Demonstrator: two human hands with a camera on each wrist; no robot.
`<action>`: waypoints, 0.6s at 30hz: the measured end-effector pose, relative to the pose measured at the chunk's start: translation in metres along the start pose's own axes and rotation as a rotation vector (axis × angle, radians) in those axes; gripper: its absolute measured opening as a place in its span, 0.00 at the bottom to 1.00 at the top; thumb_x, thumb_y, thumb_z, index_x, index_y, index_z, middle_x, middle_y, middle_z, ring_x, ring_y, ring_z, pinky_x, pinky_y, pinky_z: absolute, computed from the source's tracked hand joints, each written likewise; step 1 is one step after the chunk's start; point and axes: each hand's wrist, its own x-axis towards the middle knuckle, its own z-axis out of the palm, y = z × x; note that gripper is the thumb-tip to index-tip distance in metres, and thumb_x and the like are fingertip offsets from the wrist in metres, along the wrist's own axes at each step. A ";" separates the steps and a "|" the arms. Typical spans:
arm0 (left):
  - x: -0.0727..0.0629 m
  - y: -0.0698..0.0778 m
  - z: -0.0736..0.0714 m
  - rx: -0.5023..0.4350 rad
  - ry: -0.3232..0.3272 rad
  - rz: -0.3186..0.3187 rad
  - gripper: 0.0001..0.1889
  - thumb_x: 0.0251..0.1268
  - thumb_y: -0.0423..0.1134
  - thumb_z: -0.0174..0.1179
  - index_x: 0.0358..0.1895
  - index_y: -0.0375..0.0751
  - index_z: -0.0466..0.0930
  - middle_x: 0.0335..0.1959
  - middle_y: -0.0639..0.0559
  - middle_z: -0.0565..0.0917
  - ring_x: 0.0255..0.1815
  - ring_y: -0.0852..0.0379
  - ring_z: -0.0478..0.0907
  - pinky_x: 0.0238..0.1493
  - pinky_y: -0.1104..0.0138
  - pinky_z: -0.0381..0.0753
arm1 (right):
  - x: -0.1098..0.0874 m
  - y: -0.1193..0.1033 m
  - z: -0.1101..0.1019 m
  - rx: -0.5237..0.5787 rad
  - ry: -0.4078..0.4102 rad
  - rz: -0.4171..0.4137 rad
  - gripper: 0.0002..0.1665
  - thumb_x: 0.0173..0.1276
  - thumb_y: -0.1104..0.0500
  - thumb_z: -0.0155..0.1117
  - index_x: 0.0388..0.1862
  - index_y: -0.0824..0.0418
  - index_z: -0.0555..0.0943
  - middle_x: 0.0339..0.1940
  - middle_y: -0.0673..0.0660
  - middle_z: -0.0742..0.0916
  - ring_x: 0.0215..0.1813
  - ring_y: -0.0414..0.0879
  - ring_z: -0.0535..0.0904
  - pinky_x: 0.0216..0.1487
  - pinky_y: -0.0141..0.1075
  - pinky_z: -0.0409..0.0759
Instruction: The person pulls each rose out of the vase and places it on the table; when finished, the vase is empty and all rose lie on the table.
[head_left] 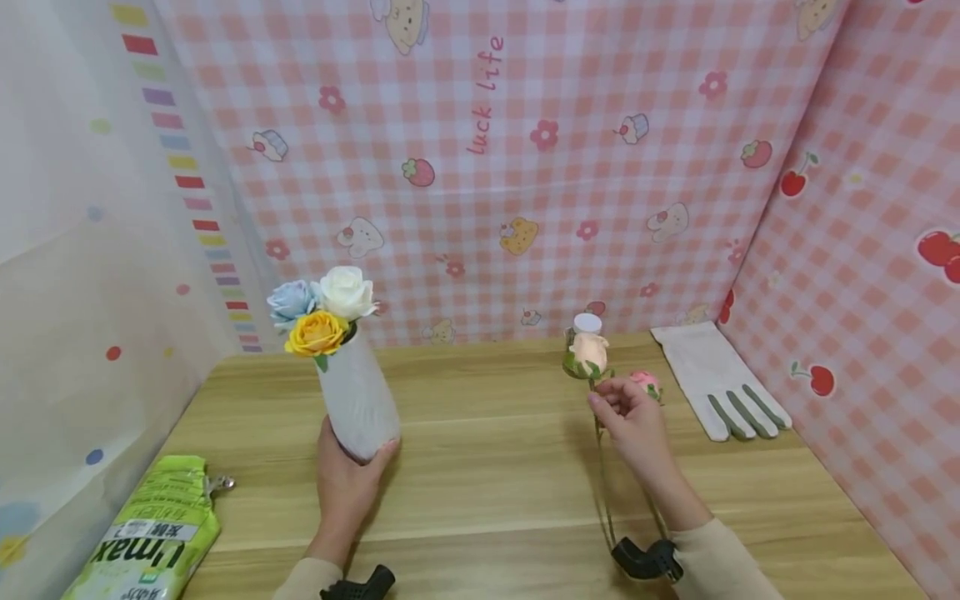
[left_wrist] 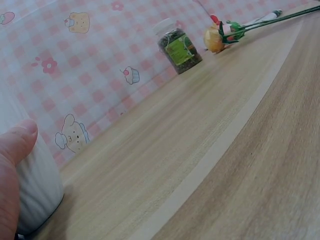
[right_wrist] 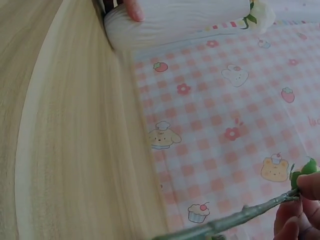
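Observation:
My left hand (head_left: 348,479) grips a white ribbed vase (head_left: 360,396) around its lower part; the thumb (left_wrist: 20,140) lies along its side in the left wrist view. Out of the vase's mouth stand a blue rose (head_left: 292,302), a white rose (head_left: 347,292) and a yellow rose (head_left: 318,333). With thumb and fingertips, my right hand (head_left: 633,421) pinches the stem of a pale peach rose (head_left: 589,354) just below its bloom. That green stem (right_wrist: 240,216) crosses the bottom of the right wrist view. A pink flower (head_left: 645,383) lies behind the right hand, partly hidden.
A jar with a white lid (head_left: 587,322) stands against the back cloth, behind the peach rose; its green label (left_wrist: 181,50) shows in the left wrist view. White-and-grey gloves (head_left: 720,383) lie at the right. A clipped green bag (head_left: 150,533) lies at the left front.

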 end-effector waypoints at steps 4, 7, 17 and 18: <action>0.000 0.000 0.000 0.011 0.002 0.002 0.54 0.43 0.52 0.77 0.72 0.42 0.53 0.62 0.42 0.68 0.61 0.46 0.66 0.61 0.50 0.64 | 0.000 0.004 0.000 -0.029 0.005 -0.017 0.10 0.67 0.61 0.65 0.37 0.68 0.75 0.29 0.60 0.81 0.26 0.43 0.76 0.23 0.30 0.75; 0.000 0.000 0.000 0.023 0.008 0.002 0.54 0.43 0.52 0.77 0.73 0.42 0.53 0.63 0.41 0.68 0.63 0.46 0.65 0.62 0.50 0.63 | 0.000 0.005 0.000 -0.055 -0.013 -0.006 0.09 0.66 0.63 0.65 0.36 0.68 0.76 0.28 0.60 0.81 0.25 0.46 0.78 0.21 0.31 0.76; 0.001 -0.002 0.001 0.027 0.024 0.013 0.53 0.42 0.50 0.78 0.72 0.40 0.55 0.62 0.40 0.69 0.63 0.46 0.66 0.63 0.51 0.63 | -0.001 0.002 -0.001 -0.081 -0.089 0.100 0.07 0.64 0.67 0.66 0.39 0.71 0.82 0.30 0.66 0.84 0.24 0.43 0.78 0.23 0.33 0.78; 0.001 -0.002 0.001 0.025 0.023 0.013 0.53 0.42 0.50 0.78 0.72 0.40 0.55 0.62 0.40 0.69 0.63 0.46 0.66 0.63 0.51 0.63 | 0.000 0.007 -0.001 -0.083 -0.097 0.104 0.08 0.64 0.65 0.66 0.40 0.70 0.83 0.31 0.65 0.85 0.25 0.43 0.79 0.24 0.33 0.79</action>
